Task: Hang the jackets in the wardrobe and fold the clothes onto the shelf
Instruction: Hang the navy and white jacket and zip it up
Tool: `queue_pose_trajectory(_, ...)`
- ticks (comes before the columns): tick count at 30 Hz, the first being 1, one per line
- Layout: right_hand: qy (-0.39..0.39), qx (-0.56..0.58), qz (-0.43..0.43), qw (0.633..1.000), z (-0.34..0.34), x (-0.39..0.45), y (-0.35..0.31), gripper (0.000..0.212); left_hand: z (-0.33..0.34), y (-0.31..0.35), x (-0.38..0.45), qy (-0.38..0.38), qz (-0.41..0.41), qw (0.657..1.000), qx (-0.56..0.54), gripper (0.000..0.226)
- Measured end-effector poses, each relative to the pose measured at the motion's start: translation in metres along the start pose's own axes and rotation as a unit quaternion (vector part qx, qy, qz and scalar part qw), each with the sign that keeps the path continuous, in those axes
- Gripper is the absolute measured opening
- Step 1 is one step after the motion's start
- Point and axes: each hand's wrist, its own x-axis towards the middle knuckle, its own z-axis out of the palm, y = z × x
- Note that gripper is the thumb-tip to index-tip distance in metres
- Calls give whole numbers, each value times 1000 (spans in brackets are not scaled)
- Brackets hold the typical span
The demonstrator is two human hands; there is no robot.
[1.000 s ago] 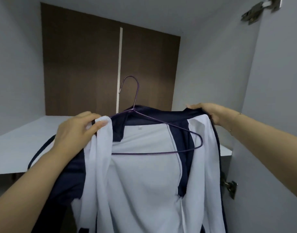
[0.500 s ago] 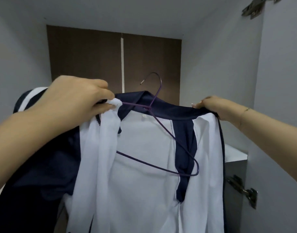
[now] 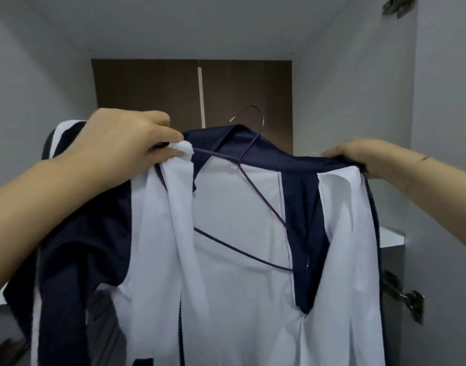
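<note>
Your left hand (image 3: 126,143) pinches the jacket (image 3: 239,247) collar and your right hand (image 3: 358,157) grips its shoulder; the hanger (image 3: 255,186) (tilted) hooks toward twelve o'clock, nearer your left.

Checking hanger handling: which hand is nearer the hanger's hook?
Left. The left hand pinches the jacket just left of the hanger's hook; the right hand grips the far right shoulder.
</note>
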Motion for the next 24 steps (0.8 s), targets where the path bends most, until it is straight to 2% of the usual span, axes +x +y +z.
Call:
queue_pose_trajectory(2, -49, 144, 36, 988, 2, -7, -5, 20, 2, 3, 0, 14, -36, 999, -6, 12)
queue_pose_trajectory(5, -120, 328, 73, 934, 13, -19, -24, 32, 9, 13, 2, 32, -92, 993, -66, 15)
queue_pose_trajectory(7, -111, 388, 57, 913, 30, -24, -47, 39, 20, 20, 4, 26, -135, 982, -129, 16)
queue_pose_trajectory(9, -89, 398, -8, 913, 54, -33, -73, 41, 33, 26, 4, 12, -176, 968, -180, 18)
queue_pose_trajectory(11, -92, 349, -74, 930, 80, -39, -94, 35, 48, 27, 2, 11, -217, 950, -225, 18)
queue_pose_trajectory(14, -123, 140, -176, 967, 96, -32, -88, 31, 75, 17, -11, -5, -301, 911, -280, 18)
queue_pose_trajectory(16, -116, -79, -280, 950, 95, -16, -61, 35, 94, 9, -23, -24, -340, 887, -310, 17)
queue_pose_trajectory(18, -141, -233, -327, 905, 101, -1, -23, 47, 111, 6, -34, -35, -366, 868, -333, 16)
queue_pose_trajectory(20, -171, -253, -327, 894, 116, 11, 15, 55, 130, 10, -42, -51, -380, 859, -340, 14)
queue_pose_trajectory(21, -154, -227, -331, 903, 125, 17, 29, 51, 141, 13, -43, -61, -383, 857, -339, 13)
queue_pose_trajectory(24, -42, -101, -315, 943, 148, 37, 52, 20, 169, 23, -39, -67, -391, 856, -331, 12)
